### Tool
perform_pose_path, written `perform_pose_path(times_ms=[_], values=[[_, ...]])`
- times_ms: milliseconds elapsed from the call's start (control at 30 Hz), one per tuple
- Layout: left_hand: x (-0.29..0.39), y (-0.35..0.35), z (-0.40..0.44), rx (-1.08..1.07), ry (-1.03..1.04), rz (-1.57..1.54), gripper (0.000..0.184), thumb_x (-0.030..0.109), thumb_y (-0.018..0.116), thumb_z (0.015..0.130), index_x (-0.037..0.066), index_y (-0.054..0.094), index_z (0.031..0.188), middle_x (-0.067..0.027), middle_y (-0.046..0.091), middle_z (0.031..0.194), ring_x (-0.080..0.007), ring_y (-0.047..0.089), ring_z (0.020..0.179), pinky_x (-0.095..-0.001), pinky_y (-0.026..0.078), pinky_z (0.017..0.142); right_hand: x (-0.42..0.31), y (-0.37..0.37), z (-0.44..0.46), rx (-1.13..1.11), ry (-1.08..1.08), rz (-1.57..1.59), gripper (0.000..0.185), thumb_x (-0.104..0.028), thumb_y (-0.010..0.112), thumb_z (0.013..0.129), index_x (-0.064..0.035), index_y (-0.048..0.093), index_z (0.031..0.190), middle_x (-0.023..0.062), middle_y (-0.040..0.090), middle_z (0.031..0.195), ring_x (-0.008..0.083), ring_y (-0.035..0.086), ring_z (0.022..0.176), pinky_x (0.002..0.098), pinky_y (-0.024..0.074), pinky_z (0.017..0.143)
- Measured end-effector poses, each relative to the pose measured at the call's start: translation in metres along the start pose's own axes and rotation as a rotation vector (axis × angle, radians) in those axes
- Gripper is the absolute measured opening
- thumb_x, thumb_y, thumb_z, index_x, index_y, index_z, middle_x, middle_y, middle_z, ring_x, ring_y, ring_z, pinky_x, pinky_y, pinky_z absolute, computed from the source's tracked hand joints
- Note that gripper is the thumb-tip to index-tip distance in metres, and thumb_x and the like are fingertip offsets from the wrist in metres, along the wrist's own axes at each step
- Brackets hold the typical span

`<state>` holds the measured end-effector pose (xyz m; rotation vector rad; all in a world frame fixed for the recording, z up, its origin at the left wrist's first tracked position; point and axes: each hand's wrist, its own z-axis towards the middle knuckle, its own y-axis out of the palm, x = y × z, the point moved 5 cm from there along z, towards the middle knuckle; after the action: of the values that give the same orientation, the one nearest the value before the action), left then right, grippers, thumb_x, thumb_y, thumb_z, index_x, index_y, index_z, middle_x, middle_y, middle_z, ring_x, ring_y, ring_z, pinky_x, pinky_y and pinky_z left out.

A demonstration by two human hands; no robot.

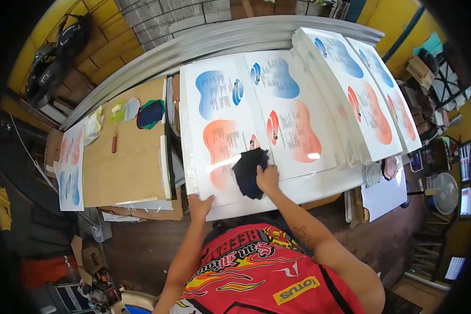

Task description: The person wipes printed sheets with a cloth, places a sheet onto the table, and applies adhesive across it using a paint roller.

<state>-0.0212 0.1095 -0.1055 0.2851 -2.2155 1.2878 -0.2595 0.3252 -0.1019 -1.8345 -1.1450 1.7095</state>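
Note:
A printed sheet (pixel 225 201) with blue and red shapes lies flat on the table. My right hand (pixel 267 178) grips a dark cloth (pixel 249 175), which rests on the sheet over part of a red print. At the sheet's near left corner is my left hand (pixel 200 205), its thumb and fingers apart on the edge, with nothing seen in it. A second printed panel (pixel 298 175) adjoins on the right. Farther right, a stack of printed sheets (pixel 374 144) stands beside it.
To the left, a brown board (pixel 97 178) carries a red tool (pixel 114 143), several cloths (pixel 132 109) and a printed sheet (pixel 64 201) at its far side. Long metal sheets (pixel 220 36) run behind the table. A white fan (pixel 445 193) stands at right.

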Motion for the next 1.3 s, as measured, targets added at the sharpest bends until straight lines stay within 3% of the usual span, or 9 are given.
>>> perform_pose_path(times_ms=[167, 333, 467, 733, 867, 933, 1000, 1167, 1300], values=[[0.017, -0.045, 0.02, -0.381, -0.16, -0.374, 0.024, 0.021, 0.076, 0.087, 0.003, 0.071, 0.103, -0.0056, 0.072, 0.094, -0.0162, 0.066, 0.087, -0.0363, 0.052, 0.077, -0.001, -0.006, 0.008, -0.126, 0.086, 0.276, 0.046, -0.033, 0.061, 0.095, 0.0101, 0.066, 0.109, 0.0309, 0.065, 0.107, 0.0468, 0.061, 0.106, 0.0507, 0.0473, 0.093], [0.128, -0.237, -0.004, -0.189, 0.246, -0.573, 0.025, 0.013, 0.072, 0.086, -0.002, 0.071, 0.106, -0.0066, 0.073, 0.095, -0.0143, 0.068, 0.085, -0.0312, 0.053, 0.078, -0.024, -0.036, 0.021, 0.017, -0.012, 0.481, 0.042, -0.031, 0.062, 0.094, 0.0093, 0.066, 0.107, 0.0285, 0.071, 0.098, 0.0457, 0.067, 0.1, 0.05, 0.0499, 0.089], [0.225, -0.324, -0.069, -0.317, 0.467, -0.557, 0.034, 0.002, 0.063, 0.088, -0.009, 0.066, 0.121, -0.0123, 0.073, 0.107, -0.0154, 0.07, 0.087, -0.028, 0.055, 0.081, -0.052, -0.019, 0.02, -0.303, -0.153, -0.003, 0.059, -0.033, 0.067, 0.092, 0.0069, 0.05, 0.132, 0.0281, 0.054, 0.136, 0.0469, 0.057, 0.12, 0.0477, 0.048, 0.098], [0.355, -0.201, -0.103, -0.504, 0.457, 0.045, 0.021, 0.012, 0.062, 0.086, -0.004, 0.07, 0.097, -0.0083, 0.068, 0.081, -0.0169, 0.066, 0.071, -0.0315, 0.056, 0.059, -0.158, -0.154, -0.088, -0.514, -0.772, 0.623, 0.088, -0.031, 0.075, 0.089, 0.0015, 0.026, 0.155, 0.03, 0.036, 0.154, 0.0364, 0.042, 0.142, 0.0421, 0.0382, 0.112], [0.415, -0.142, -0.114, -0.605, 0.524, 0.187, 0.023, 0.013, 0.062, 0.083, -0.007, 0.067, 0.093, -0.0159, 0.068, 0.083, -0.023, 0.072, 0.071, -0.0329, 0.058, 0.057, -0.14, -0.154, -0.06, 0.045, -0.634, 0.574, 0.048, -0.01, 0.063, 0.094, 0.0045, 0.052, 0.139, 0.0265, 0.069, 0.11, 0.029, 0.071, 0.102, 0.0356, 0.0554, 0.085], [0.441, -0.128, -0.119, -0.75, 0.569, 0.118, 0.04, 0.029, 0.056, 0.09, -0.007, 0.063, 0.103, -0.017, 0.068, 0.104, -0.0277, 0.073, 0.076, -0.0342, 0.058, 0.061, -0.142, -0.184, -0.046, -0.254, -0.195, 0.673, 0.037, -0.005, 0.057, 0.092, 0.0041, 0.06, 0.127, 0.0276, 0.065, 0.081, 0.0405, 0.068, 0.075, 0.0448, 0.0521, 0.068], [0.46, -0.127, -0.12, -0.666, 0.635, 0.064, 0.051, 0.045, 0.053, 0.097, -0.003, 0.066, 0.108, -0.016, 0.068, 0.107, -0.0295, 0.073, 0.085, -0.0383, 0.055, 0.074, -0.141, -0.205, -0.033, -0.031, -0.375, 0.734, 0.021, -0.009, 0.057, 0.095, 0.0032, 0.065, 0.111, 0.0159, 0.066, 0.069, 0.015, 0.064, 0.064, 0.0361, 0.0494, 0.059], [0.423, -0.123, -0.053, -0.202, 0.794, -0.387, 0.052, 0.05, 0.059, 0.095, 0.006, 0.063, 0.122, -0.0056, 0.063, 0.122, -0.0181, 0.06, 0.102, -0.0338, 0.045, 0.084, -0.205, -0.294, -0.032, 0.072, -0.618, 0.627, 0.031, -0.008, 0.052, 0.088, 0.0137, 0.062, 0.107, 0.0297, 0.06, 0.067, 0.0421, 0.066, 0.062, 0.0473, 0.0512, 0.059], [0.343, -0.085, 0.01, -0.584, 0.347, -0.747, 0.074, 0.056, 0.06, 0.091, 0.005, 0.044, 0.143, -0.0132, 0.048, 0.138, -0.0284, 0.049, 0.119, -0.0478, 0.041, 0.096, -0.246, -0.326, -0.029, -0.068, -0.608, 0.635, 0.026, -0.01, 0.053, 0.085, 0.0162, 0.058, 0.081, 0.0317, 0.06, 0.066, 0.0444, 0.067, 0.063, 0.0454, 0.0542, 0.058]])
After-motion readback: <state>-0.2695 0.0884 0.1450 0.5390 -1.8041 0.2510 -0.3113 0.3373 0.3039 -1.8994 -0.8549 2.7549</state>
